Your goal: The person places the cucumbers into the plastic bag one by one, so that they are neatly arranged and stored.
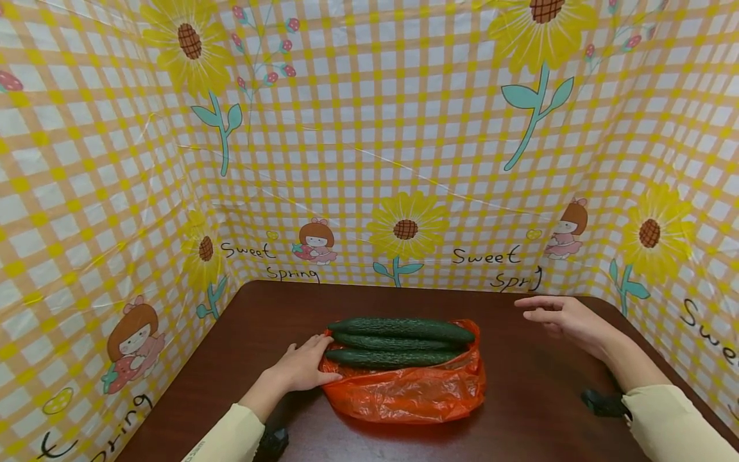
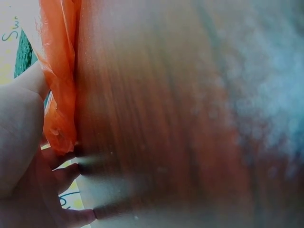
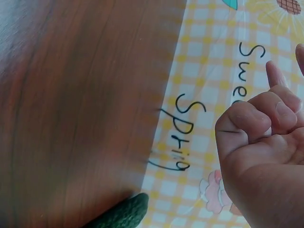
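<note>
Three dark green cucumbers (image 1: 404, 329) lie side by side on a crumpled orange plastic bag (image 1: 410, 394) in the middle of a dark brown table (image 1: 537, 391). My left hand (image 1: 308, 362) rests flat at the bag's left edge, its fingers touching the bag and the cucumber ends. In the left wrist view the bag (image 2: 59, 71) stands right beside that hand (image 2: 23, 142). My right hand (image 1: 548, 312) hovers above the table to the right of the bag, holding nothing. The right wrist view shows its fingers (image 3: 261, 123) loosely curled and a cucumber tip (image 3: 123, 216) below.
Yellow checked cloth with sunflowers and "Sweet Spring" lettering (image 1: 369, 160) walls the table at the back and both sides. A small black device (image 1: 603, 403) sits by my right wrist and another (image 1: 271, 441) by my left. Bare tabletop (image 1: 231, 359) lies either side of the bag.
</note>
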Available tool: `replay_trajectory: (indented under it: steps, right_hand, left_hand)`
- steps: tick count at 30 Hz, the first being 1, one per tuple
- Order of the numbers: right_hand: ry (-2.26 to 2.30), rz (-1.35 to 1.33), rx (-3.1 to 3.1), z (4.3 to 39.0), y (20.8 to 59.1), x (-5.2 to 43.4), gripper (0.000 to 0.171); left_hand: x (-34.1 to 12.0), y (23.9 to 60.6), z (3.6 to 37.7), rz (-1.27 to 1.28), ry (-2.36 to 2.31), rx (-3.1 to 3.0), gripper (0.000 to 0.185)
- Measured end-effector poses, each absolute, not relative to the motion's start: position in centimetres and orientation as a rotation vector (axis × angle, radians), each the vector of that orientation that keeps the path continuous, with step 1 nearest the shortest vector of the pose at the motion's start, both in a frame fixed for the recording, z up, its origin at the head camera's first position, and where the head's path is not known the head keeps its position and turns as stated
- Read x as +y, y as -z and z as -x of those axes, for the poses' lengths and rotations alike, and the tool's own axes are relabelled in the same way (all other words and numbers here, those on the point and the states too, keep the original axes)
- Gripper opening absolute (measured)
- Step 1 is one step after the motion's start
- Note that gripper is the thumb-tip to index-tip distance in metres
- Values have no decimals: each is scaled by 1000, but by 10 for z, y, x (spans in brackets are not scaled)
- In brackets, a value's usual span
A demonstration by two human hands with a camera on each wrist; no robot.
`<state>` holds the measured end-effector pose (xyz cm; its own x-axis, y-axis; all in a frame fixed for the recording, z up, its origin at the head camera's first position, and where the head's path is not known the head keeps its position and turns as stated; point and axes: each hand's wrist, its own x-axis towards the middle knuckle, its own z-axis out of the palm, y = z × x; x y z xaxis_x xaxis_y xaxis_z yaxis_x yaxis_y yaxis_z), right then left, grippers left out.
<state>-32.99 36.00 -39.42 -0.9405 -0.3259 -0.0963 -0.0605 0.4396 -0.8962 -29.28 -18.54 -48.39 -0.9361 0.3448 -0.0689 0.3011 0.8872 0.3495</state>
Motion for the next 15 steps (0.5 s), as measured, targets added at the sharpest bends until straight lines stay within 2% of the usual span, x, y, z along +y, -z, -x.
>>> replay_trajectory:
  steps: [5,15]
  right_hand:
    - [1488,299,2466,323,397,371,40]
    - [1588,277,2390,312,409,393,24]
  left_hand:
    - [-186,485,293,-500,-509,2922,89]
    - [-186,479,291,-511,-510,2919,89]
